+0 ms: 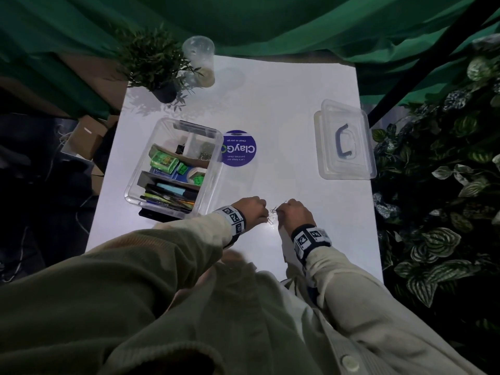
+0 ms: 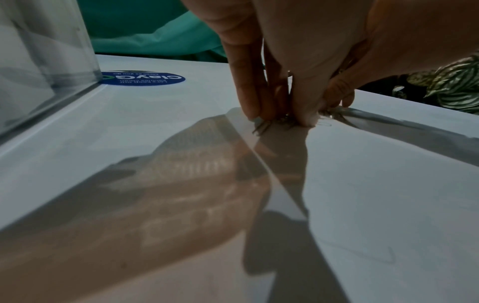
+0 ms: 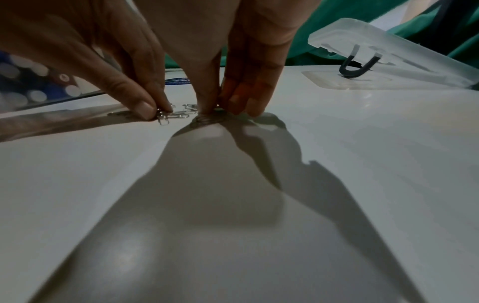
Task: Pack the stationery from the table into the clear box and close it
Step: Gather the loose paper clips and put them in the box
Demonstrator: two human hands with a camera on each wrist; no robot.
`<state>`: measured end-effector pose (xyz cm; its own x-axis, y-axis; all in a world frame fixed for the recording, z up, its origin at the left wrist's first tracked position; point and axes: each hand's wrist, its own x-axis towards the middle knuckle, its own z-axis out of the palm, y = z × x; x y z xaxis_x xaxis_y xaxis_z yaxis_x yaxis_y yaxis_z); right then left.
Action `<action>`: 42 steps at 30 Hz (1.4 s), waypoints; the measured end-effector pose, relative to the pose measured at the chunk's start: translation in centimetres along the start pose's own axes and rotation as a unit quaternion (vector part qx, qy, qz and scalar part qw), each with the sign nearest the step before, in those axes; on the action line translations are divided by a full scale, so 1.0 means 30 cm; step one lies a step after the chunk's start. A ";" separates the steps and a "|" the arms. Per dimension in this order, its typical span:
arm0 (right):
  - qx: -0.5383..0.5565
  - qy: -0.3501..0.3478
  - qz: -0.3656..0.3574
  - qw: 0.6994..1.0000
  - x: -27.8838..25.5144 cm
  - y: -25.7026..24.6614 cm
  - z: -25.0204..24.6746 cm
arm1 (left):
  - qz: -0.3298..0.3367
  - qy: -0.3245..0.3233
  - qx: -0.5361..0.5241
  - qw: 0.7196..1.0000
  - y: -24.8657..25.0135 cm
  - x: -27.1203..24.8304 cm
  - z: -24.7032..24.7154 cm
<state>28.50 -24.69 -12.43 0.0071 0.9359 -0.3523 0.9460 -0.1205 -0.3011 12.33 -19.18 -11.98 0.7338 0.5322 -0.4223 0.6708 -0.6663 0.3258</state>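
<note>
A small heap of silver paper clips (image 1: 272, 213) lies on the white table (image 1: 284, 109) near its front edge. My left hand (image 1: 263, 214) pinches some of the clips (image 2: 278, 121) against the tabletop, fingertips pointing down. My right hand (image 1: 281, 209) faces it and pinches another bunch (image 3: 207, 121) between thumb and fingers. A few loose clips (image 3: 176, 116) lie between the two hands. The clear box (image 1: 216, 147) stands open to the left and holds pens, green items and clips. Its lid (image 1: 345, 139), with a dark handle, lies apart at the right.
A potted plant (image 1: 157, 69) and a clear cup (image 1: 200, 60) stand at the far left corner. A round purple sticker (image 1: 239, 148) sits beside the box. Leafy plants (image 1: 446, 185) border the right edge, cardboard boxes (image 1: 86, 139) the left, and a green curtain (image 1: 270, 20) hangs behind.
</note>
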 end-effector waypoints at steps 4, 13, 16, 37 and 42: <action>0.036 0.069 -0.037 0.996 -0.020 0.010 -0.007 | -0.021 0.019 0.016 0.999 0.031 0.002 -0.004; 0.027 0.058 -0.058 0.996 -0.042 0.017 0.027 | -0.068 0.031 -0.022 0.997 0.048 0.036 -0.033; 0.020 0.055 -0.041 0.997 -0.034 0.017 0.018 | -0.082 0.034 -0.039 0.995 0.040 0.035 -0.052; -0.014 -0.017 0.049 0.999 0.056 -0.081 -0.033 | -0.370 0.261 -0.164 0.876 -0.285 -0.236 -0.489; 0.169 0.061 0.068 0.981 0.100 -0.169 -0.125 | -0.422 0.215 -0.194 0.859 -0.330 -0.226 -0.448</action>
<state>24.94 -20.03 -8.62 0.1840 0.9339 -0.3064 0.7720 -0.3303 -0.5431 2.18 -9.17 -0.99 -0.1156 0.9398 -0.3216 0.9081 0.2312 0.3493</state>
